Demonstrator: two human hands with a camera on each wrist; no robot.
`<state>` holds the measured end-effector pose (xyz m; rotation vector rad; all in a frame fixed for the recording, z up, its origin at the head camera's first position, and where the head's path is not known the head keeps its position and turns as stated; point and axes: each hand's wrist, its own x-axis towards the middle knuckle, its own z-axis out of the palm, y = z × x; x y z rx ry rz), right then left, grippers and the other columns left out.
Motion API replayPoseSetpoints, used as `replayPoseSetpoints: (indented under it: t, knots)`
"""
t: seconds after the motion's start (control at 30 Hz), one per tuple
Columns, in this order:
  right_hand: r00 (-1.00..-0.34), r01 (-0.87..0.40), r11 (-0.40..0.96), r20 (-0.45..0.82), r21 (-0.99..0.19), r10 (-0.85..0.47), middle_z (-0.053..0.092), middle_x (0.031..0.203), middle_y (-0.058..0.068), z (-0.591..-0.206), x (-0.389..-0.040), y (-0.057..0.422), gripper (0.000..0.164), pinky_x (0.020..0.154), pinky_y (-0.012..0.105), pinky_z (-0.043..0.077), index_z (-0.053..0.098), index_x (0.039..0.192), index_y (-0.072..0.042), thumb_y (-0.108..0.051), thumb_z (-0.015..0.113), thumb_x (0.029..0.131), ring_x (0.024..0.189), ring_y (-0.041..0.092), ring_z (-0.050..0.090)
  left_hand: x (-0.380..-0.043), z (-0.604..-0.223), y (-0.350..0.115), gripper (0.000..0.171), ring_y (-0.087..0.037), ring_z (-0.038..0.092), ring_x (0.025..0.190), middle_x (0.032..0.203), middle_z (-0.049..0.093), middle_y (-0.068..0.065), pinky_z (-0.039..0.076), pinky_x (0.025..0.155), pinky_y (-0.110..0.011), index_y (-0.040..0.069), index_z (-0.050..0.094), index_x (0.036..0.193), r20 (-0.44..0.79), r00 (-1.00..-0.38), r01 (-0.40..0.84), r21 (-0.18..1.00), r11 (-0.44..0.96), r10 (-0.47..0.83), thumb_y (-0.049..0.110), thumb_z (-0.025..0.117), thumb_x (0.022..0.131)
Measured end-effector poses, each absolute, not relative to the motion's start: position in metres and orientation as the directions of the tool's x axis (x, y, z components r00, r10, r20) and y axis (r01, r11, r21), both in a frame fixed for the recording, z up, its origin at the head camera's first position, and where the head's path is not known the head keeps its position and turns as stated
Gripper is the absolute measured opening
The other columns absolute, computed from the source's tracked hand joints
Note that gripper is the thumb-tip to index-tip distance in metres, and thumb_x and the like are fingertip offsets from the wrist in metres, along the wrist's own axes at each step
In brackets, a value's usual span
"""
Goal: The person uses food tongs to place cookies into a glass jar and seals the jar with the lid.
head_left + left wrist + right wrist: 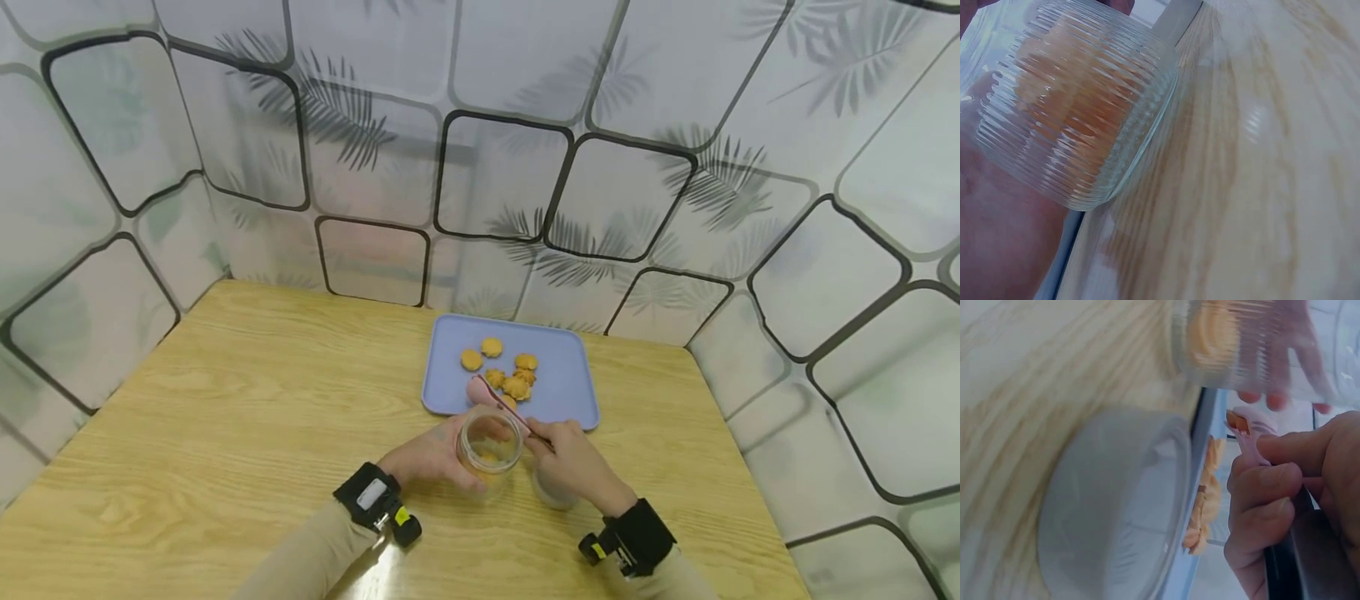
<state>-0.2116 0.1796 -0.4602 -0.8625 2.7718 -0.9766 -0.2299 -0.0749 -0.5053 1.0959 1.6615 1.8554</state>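
Observation:
In the head view my left hand (438, 454) grips a clear glass jar (491, 446) from its left side. Ribbed glass shows in the left wrist view, with orange-brown cookies (1082, 103) inside the jar. My right hand (573, 458) holds pink tongs (480, 392) by the handle, just right of the jar's mouth. Their pink head reaches over the near edge of the blue tray (558, 400). An orange-brown cookie (1239, 422) shows at the pink tips in the right wrist view. Several cookies (517, 387) lie on the tray.
A round whitish lid or shallow dish (1097, 506) stands on the wooden table (285, 400), below my right hand. Patterned curtains (375, 167) enclose the table at the back and both sides; the tray sits close to the back one.

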Motion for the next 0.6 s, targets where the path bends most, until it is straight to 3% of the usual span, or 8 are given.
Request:
replayPoseSetpoints:
  t: [0.23,0.33,0.6]
  knots:
    - [-0.885,-0.327,0.613,0.005,-0.719,-0.466,0.060,0.066,0.005,-0.446,-0.203,0.197,0.046,0.049,0.021,0.037,0.053,0.142,0.008,-0.021,0.055,0.106,0.056,0.004,0.047,-0.228,-0.504,-0.074,0.086,-0.030,0.048,0.137,0.144,0.052,-0.019,0.037,0.117,-0.053,0.013,0.044,0.147,0.227,-0.625,0.183,0.973,-0.142,0.747,0.002,0.086,0.073]
    - [-0.905,-0.274,0.585,-0.002,-0.764,-0.426,0.064,0.070,0.013,-0.433,-0.195,0.203,0.045,0.045,0.022,0.037,0.054,0.141,0.006,-0.022,0.056,0.106,0.050,0.005,0.046,-0.228,-0.503,-0.074,0.085,-0.027,0.049,0.136,0.144,0.053,-0.019,0.037,0.117,-0.053,0.013,0.045,0.145,0.213,-0.629,0.171,0.976,-0.134,0.747,0.001,0.086,0.072]
    - [-0.872,-0.356,0.476,0.102,-0.805,-0.479,0.058,0.062,-0.008,-0.401,-0.162,0.217,0.039,0.036,0.022,0.036,0.060,0.138,0.004,-0.014,0.059,0.104,0.041,-0.003,0.038,-0.225,-0.502,-0.076,0.086,-0.032,0.050,0.135,0.143,0.054,-0.021,0.038,0.116,-0.053,0.010,0.045,0.145,0.203,-0.656,0.188,0.977,-0.103,0.727,0.002,0.087,0.071]
